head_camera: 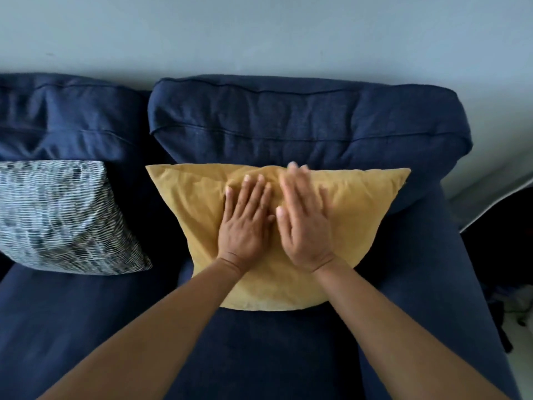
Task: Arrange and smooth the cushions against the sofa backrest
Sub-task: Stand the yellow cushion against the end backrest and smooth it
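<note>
- The yellow cushion [360,215] leaned on the blue sofa backrest [302,131], at the right end of the sofa, with its bottom edge on the seat [274,350].
- It stood that way, I think, so it would look neat and stay up.
- The left hand [245,226] lay flat on the middle of the yellow cushion, fingers spread a little, holding nothing.
- The right hand [305,220] lay flat just beside it, fingers out straight, also holding nothing. It looked blurry, so it was likely sliding.
- Both palms pushed on the cloth, I think to rub the bumps away.
- The yellow cushion was soft, square and puffy, with small folds near its top edge.
- A second cushion, the patterned cushion [63,217], sat near the left side of the sofa, also against the back. It had little dark and white marks all over.
- The two cushions sat apart, with bare blue seat between them.
- The sofa cloth looked thick and a bit rough, with wrinkles along the backrest.
- A pale wall [259,36] stood behind the sofa.
</note>
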### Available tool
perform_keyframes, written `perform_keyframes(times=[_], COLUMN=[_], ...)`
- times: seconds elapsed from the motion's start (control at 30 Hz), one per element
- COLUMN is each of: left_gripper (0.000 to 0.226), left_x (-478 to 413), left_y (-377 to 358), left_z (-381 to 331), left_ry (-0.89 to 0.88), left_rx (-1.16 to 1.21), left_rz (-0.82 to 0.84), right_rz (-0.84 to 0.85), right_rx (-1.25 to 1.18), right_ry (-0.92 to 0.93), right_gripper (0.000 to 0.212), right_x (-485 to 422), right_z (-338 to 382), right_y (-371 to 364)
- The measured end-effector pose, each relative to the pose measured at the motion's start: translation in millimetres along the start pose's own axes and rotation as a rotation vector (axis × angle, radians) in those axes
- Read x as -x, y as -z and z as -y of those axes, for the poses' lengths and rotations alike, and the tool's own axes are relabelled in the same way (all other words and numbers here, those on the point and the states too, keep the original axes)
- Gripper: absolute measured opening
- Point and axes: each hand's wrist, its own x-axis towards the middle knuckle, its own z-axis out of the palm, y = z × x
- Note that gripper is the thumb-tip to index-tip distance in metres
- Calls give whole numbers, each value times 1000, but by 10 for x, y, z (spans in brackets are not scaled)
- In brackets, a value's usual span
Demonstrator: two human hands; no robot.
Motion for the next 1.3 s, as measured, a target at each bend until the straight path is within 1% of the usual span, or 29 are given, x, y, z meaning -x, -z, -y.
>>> perform_keyframes(times=[0.07,0.1,0.13,0.2,0.27,0.33,0.4,0.47,0.53,0.57,0.6,0.63,0.67,0.7,0.73,0.77,0.83,0.87,0.9,0.97,1.03,1.07,1.1,1.13,1.17,1.23,1.27,1.3], left_gripper=[61,61,62,64,66,68,67,65,63,63,64,66,69,71,72,72,72,71,71,72,72,71,71,71,72,71,71,70], left_x=[-99,-170,-243,-380,-452,-469,-456,-449,-455,-434,-388,-317,-230,-150,-87,-53,-59,-79,-95,-121,-147,-150,-150,-143,-136,-130,-128,-123], left_y=[-92,-111,-119,-100,-66,-38,18,103,217,261,267,233,162,68,-40,-130,-175,-146,-107,-40,-9,-4,-6,-13,-19,-27,-28,-26], left_z=[264,388,508,745,973,1130,1178,1132,932,747,516,280,106,50,119,273,647,812,941,1048,1031,1016,1001,987,974,977,994,1018], left_ry=[18,30,45,92,159,234,305,364,392,346,236,83,-60,-151,-165,-98,138,226,277,281,271,281,293,302,308,305,303,308], left_rx=[-82,-119,-157,-223,-265,-303,-290,-221,-130,-86,-53,-36,-47,-96,-152,-186,-209,-223,-238,-257,-255,-249,-242,-235,-228,-209,-202,-195], left_rz=[72,88,102,138,179,217,218,133,-27,-101,-128,-98,-20,62,117,144,164,176,198,223,212,207,204,201,199,189,183,180], right_rz=[145,213,267,304,270,230,200,197,220,235,244,249,247,243,240,237,241,241,237,212,125,57,-4,-38,-28,101,183,255], right_rx=[141,235,313,392,423,432,423,415,415,411,403,397,393,394,404,417,427,423,417,392,352,339,319,282,246,257,305,357], right_ry=[147,182,168,18,-171,-316,-411,-459,-497,-517,-530,-535,-535,-532,-524,-516,-518,-526,-533,-567,-600,-562,-473,-343,-189,106,210,253], right_gripper=[56,57,59,61,62,64,65,66,66,66,67,67,66,66,65,65,65,65,64,65,66,66,66,66,66,66,66,66], right_x=[109,131,133,91,44,-4,-60,-97,-113,-114,-117,-124,-130,-125,-109,-91,-71,-74,-81,-116,-194,-246,-295,-349,-388,-368,-320,-279], right_z=[-119,-267,-448,-831,-1121,-1205,-1108,-982,-938,-941,-949,-957,-964,-971,-985,-1008,-1076,-1102,-1109,-1040,-861,-719,-534,-319,-96,256,313,250], right_y=[-163,-214,-250,-238,-151,-77,-83,-132,-175,-190,-197,-202,-199,-188,-170,-148,-107,-98,-99,-100,-57,-30,-22,-46,-116,-335,-444,-529])
